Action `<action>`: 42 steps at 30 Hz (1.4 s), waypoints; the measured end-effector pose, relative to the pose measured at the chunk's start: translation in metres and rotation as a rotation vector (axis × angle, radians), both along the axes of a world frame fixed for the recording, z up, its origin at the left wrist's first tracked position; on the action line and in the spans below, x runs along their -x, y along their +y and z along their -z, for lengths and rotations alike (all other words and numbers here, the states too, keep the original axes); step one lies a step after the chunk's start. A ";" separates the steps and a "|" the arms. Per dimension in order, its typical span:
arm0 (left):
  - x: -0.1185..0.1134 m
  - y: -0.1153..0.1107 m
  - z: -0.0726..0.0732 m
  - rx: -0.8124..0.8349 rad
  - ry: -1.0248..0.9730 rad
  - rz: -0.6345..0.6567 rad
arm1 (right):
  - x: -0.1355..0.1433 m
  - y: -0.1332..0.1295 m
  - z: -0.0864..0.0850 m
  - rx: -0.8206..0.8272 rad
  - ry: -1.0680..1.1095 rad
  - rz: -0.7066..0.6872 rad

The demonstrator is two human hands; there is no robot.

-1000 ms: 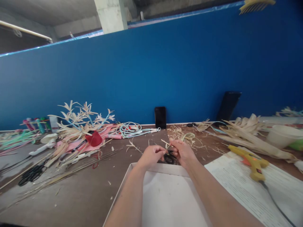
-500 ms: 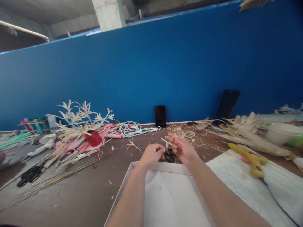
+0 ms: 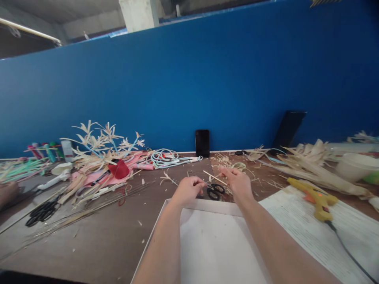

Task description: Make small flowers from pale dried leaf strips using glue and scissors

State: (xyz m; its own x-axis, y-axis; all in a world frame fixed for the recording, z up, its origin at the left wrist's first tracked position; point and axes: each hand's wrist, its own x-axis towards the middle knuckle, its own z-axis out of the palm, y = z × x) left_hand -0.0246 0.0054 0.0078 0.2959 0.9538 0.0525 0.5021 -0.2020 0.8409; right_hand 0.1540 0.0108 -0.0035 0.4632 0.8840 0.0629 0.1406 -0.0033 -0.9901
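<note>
A smooth blue partition (image 3: 166, 90) stands behind a dark brown tabletop (image 3: 112, 240) with a faint wood grain, littered with pale plant scraps. At the centre, the left hand (image 3: 187, 192) is half curled, thumb tip close to the forefinger; the right hand (image 3: 239, 184), slightly higher, brings thumb and forefinger nearly together with the other fingers loosely bent. Whether either pinches a fine strand cannot be told. Between the hands lie black-handled scissors (image 3: 215, 192), loops toward the wearer; they are probably light and rigid, the smooth loops giving the natural hold and the blades best avoided. Just beyond the loops, a thin pale stick (image 3: 211, 175) slants toward the right hand, contact uncertain; it looks very light, stiff and easily snapped, best taken near mid-length between fingertips. Beneath the forearms sits a shallow white tray (image 3: 217, 207), flat-floored and straight-walled. Farther out, curled fibre shavings (image 3: 225, 159) form a springy, tangled heap; a black phone (image 3: 202, 143) leans upright against the partition; a pale blue cord (image 3: 164, 158) lies in flexible loops. To the right, a hard yellow glue gun (image 3: 315, 196) rests on printed paper (image 3: 291, 219), near ribbed, papery dried husks (image 3: 319, 173). To the left, brittle-looking husk flowers (image 3: 100, 144) spread above a soft-looking pink sheet (image 3: 89, 179).
</note>
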 end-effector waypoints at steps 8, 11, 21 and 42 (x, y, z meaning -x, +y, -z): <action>0.001 0.000 -0.002 -0.068 0.029 -0.064 | -0.002 0.002 0.004 -0.025 -0.037 0.111; -0.001 0.000 0.000 -0.079 0.054 -0.098 | -0.001 0.002 0.004 -0.019 -0.038 0.123; 0.004 0.004 0.001 -0.219 0.024 -0.469 | 0.000 0.000 0.004 -0.041 -0.050 0.096; -0.023 -0.003 -0.004 0.274 -0.430 -0.140 | 0.016 -0.004 0.000 -0.084 0.516 -0.500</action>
State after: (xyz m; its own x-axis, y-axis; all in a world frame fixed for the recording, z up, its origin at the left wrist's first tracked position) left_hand -0.0014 0.0023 0.0121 0.1714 0.9784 -0.1158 0.1062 0.0985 0.9895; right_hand 0.1383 0.0069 -0.0039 -0.0066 0.9997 0.0225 -0.3797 0.0183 -0.9249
